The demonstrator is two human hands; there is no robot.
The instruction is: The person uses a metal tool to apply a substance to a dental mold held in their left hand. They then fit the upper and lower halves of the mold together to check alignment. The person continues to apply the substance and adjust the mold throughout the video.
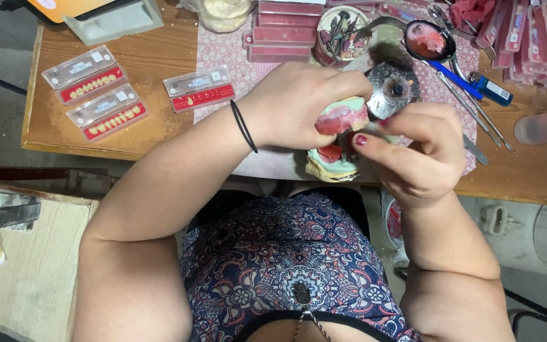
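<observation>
Both hands are up over the near edge of the wooden table (128, 126), working close together on a dental model (340, 136). The left hand (299, 104), a black band on its wrist, curls around the upper half of the model from the left, fingers wrapped over the top so only a strip shows: pale green plaster with a glossy pink gum ridge along it. The lower half sits just beneath, the same pale green with a patch of red-pink wax, its cream base jutting out below the hands at the table edge. The right hand (422, 152) comes in from the right with thumb and forefinger pinched together right at the pink ridge; whatever sits between the fingertips is too small to make out. Left of the hands, well apart from them, three red tooth cards (106, 104) lie on the wood, rows of cream teeth showing, each with a clear lid beside it. Just behind the model stands a round metal burner (392, 88), and further back a cup of tools (343, 35), a small bowl of pink wax (428, 39) and a blue lighter (476, 82).
</observation>
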